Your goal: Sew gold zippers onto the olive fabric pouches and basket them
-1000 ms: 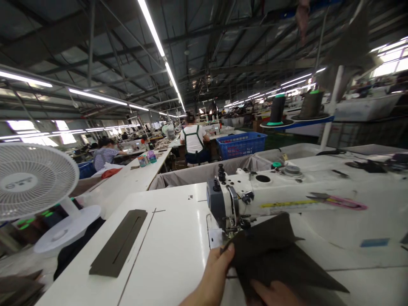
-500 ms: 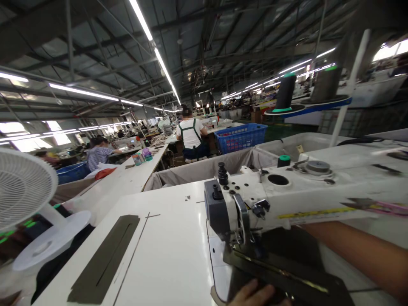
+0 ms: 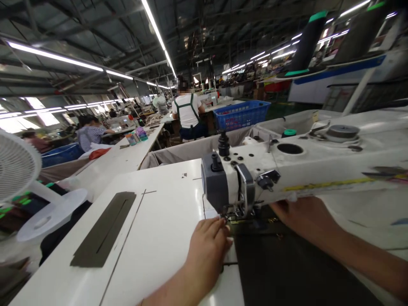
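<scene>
A white sewing machine (image 3: 306, 161) with a grey head stands in front of me. Under its needle area lies a dark olive fabric piece (image 3: 274, 259), with a narrow gold-coloured strip (image 3: 242, 221) like a zipper along its far edge. My left hand (image 3: 208, 242) is at the left of the presser foot, its fingers curled together at the fabric's left end. Reaching beneath the machine arm, my right hand (image 3: 296, 212) is at the fabric's far right side; its fingertips are hidden. A flat stack of olive fabric strips (image 3: 106, 227) with a slit lies left on the table.
A white fan (image 3: 54, 212) stands at the left edge. Beyond the table are a cloth-lined bin (image 3: 188, 148), a blue basket (image 3: 240, 114) and a person (image 3: 188, 108) seated facing away. Thread cones (image 3: 307, 42) rise at upper right. Scissors (image 3: 389, 173) lie on the machine arm.
My left hand has come from the front edge of the fabric up to the left of the needle. The fabric has turned, its gold strip now running sideways under the foot. The view has shifted.
</scene>
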A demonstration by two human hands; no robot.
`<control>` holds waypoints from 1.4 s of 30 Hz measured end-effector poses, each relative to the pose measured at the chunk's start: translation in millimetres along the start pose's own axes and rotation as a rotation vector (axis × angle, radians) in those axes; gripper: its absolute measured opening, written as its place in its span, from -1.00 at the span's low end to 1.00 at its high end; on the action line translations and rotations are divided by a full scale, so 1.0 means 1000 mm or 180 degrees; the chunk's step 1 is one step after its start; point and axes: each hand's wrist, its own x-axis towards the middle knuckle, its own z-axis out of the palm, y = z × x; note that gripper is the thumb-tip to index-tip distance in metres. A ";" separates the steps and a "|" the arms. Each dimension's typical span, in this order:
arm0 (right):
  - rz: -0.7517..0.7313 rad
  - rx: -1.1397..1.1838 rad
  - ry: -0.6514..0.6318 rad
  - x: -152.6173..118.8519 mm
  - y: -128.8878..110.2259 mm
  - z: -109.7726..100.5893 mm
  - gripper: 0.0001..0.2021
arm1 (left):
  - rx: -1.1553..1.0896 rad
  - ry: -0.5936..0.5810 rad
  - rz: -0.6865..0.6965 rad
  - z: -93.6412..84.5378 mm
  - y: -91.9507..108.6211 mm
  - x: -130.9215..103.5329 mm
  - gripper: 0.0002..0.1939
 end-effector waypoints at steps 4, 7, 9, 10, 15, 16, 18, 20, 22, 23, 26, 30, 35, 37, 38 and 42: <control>-0.0788 0.0056 -0.0260 -0.043 -0.051 0.000 -0.69 | -0.0017 -0.0278 0.0125 -0.001 -0.007 0.009 -0.84; -0.0832 -0.0298 -0.0226 -0.045 -0.068 0.013 -0.68 | 0.0003 -0.0277 -0.0331 -0.002 -0.004 0.017 -0.86; -0.0731 -0.0370 -0.0416 -0.038 -0.069 0.022 -0.70 | 0.0056 -0.0236 -0.0430 -0.003 -0.003 0.019 -0.86; -0.0727 -0.0352 -0.0508 -0.035 -0.069 0.025 -0.72 | 0.0065 -0.0232 -0.0435 -0.003 -0.002 0.018 -0.86; -0.0995 -0.0147 -0.0592 -0.034 -0.069 0.020 -0.76 | 0.0263 -0.0091 0.0039 0.008 -0.002 0.006 -0.86; -0.1055 -0.0146 -0.0527 -0.034 -0.070 0.017 -0.76 | 0.0355 -0.0060 0.0154 0.010 -0.002 0.004 -0.86; -0.1118 -0.0292 -0.0260 -0.033 -0.070 0.016 -0.76 | 0.0498 -0.0062 0.0235 0.013 -0.002 0.001 -0.85; -0.1109 -0.0427 0.0041 -0.031 -0.069 0.019 -0.74 | 0.0564 -0.0074 0.0210 0.013 -0.001 0.000 -0.84; -0.1036 -0.0388 0.0080 -0.029 -0.067 0.025 -0.70 | 0.0625 -0.0015 0.0223 0.013 0.000 0.001 -0.82; -0.0992 -0.0313 0.0024 -0.029 -0.066 0.028 -0.69 | 0.0664 0.0028 0.0236 0.012 0.001 0.002 -0.81; -0.0884 -0.0172 -0.0166 -0.029 -0.066 0.032 -0.67 | 0.0753 0.0067 0.0227 0.011 0.003 0.003 -0.80; -0.0788 -0.0110 -0.0402 -0.028 -0.069 0.028 -0.67 | 0.0687 0.0030 0.0305 0.010 0.002 0.004 -0.76; -0.0772 -0.0089 -0.0646 -0.026 -0.068 0.026 -0.68 | 0.0562 0.0045 0.0351 0.010 0.000 0.007 -0.76; -0.0811 -0.0067 -0.0574 -0.024 -0.067 0.026 -0.68 | 0.0616 0.0042 0.0354 0.010 0.001 0.009 -0.78; -0.0836 -0.0057 -0.0507 -0.023 -0.066 0.027 -0.68 | 0.0644 0.0026 0.0350 0.010 0.001 0.010 -0.79; -0.0835 0.0055 -0.0351 -0.020 -0.065 0.030 -0.65 | 0.0720 -0.0015 0.0344 0.012 0.000 0.014 -0.78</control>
